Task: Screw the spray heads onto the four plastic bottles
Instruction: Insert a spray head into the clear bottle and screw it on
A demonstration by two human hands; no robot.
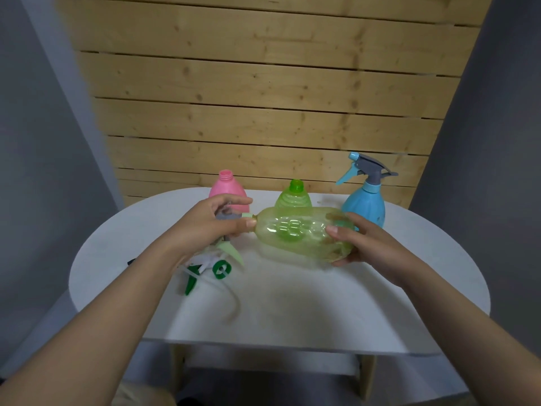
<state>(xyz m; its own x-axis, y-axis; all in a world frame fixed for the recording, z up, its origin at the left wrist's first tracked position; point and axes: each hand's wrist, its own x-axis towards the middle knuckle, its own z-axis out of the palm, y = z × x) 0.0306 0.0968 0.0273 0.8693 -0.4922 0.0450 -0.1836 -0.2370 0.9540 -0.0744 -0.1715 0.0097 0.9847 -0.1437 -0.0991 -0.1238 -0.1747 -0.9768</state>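
Four bottles (one capped), two hands.

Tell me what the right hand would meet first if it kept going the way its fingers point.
The right hand already grips the base of the yellow-green bottle, held sideways, with fingers pointing left and away. Straight on lies that bottle; past it probably the upright green bottle, though depth is unclear.

Translucent yellow-green bottle held horizontal above table, pale green spray head at its neck, pink bottle and green bottle upright, uncapped, blue bottle capped, loose green-white spray head lying flat
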